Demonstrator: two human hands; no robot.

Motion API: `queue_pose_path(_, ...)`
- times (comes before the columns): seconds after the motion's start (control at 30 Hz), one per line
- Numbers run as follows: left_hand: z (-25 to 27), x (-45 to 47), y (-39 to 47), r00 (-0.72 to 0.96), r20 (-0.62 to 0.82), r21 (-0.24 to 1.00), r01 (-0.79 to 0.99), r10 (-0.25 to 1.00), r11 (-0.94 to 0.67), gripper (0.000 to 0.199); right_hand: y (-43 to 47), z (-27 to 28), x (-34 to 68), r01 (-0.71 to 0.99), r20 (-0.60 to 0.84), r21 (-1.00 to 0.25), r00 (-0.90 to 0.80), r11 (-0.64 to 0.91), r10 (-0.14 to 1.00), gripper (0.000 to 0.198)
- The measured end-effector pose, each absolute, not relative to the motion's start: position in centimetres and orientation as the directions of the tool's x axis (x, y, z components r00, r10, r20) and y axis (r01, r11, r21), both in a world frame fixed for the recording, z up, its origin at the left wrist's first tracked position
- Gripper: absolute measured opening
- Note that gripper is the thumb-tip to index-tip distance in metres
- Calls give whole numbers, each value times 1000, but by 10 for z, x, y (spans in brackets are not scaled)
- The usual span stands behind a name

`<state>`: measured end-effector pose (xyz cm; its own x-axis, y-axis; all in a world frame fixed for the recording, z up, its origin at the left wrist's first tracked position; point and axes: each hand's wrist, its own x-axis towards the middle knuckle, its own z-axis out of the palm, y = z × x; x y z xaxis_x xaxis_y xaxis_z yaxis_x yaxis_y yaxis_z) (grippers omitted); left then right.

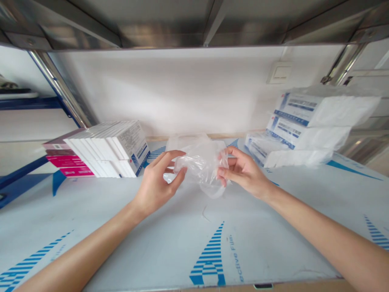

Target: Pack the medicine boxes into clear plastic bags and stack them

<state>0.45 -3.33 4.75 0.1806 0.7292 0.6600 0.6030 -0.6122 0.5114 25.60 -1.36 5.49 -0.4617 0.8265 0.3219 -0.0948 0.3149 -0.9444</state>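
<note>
- Right hand pinches a clear plastic bag.
- Left hand curls at its other edge; cannot tell whether it grips.
- White boxes stand at left on the table.

A flat shelf covered in pale film, printed with blue striped triangles and lettering, carries everything. The white boxes, packed in a tight row, stand directly on it. Touching their left side are magenta boxes, stacked flat. To the right of the white boxes, translucent plastic lies at the shelf's rear. Farther right of them, wrapped packs rise in 3 layers, the lowest resting on the film. Nearer the front than the white boxes, and right of them, lies a thin strand.
</note>
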Motion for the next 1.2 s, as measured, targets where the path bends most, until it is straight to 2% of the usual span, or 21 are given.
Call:
queue_pose_path(0.13,48,4,-32,75,646,576,605,760,-550,25,-12,52,260,-71,282,-953,-566,295,775,56)
queue_pose_path(0.2,49,3,-30,24,638,614,587,770,-527,22,-12,50,259,-37,269,-952,-578,305,771,61)
queue_pose_path(0.27,50,1,-28,-19,630,646,567,777,-510,21,-12,49,259,2,281,-942,-540,335,793,51)
queue_pose_path(0.33,53,-1,-26,-65,622,679,542,780,-495,20,-10,50,260,52,314,-922,-482,384,818,32)
queue_pose_path(0.4,56,-3,-25,-120,609,713,517,784,-474,16,-8,53,264,79,349,-906,-421,417,837,23)
queue_pose_path(0.5,60,-5,-24,-194,573,759,493,796,-426,11,-5,59,271,57,371,-908,-348,415,861,26)
queue_pose_path(0.57,61,-5,-24,-207,547,787,460,811,-412,14,-3,62,275,21,382,-910,-340,413,859,28)
queue_pose_path(0.67,62,-7,-21,-238,511,833,375,826,-407,15,-1,65,279,-55,419,-903,-344,427,841,26)
queue_pose_path(0.83,59,-17,-6,-359,479,878,194,801,-438,14,6,68,289,-154,488,-872,-216,464,846,23)
queue_pose_path(1.0,58,-25,3,-427,401,906,55,810,-420,23,7,69,292,-230,469,-878,-248,419,847,21)
queue_pose_path(1.1,58,-24,3,-390,341,924,-30,855,-382,36,5,68,288,-230,446,-890,-254,395,858,16)
queue_pose_path(1.2,59,-21,1,-343,322,923,-96,883,-373,28,4,66,284,-181,386,-920,-278,347,879,15)
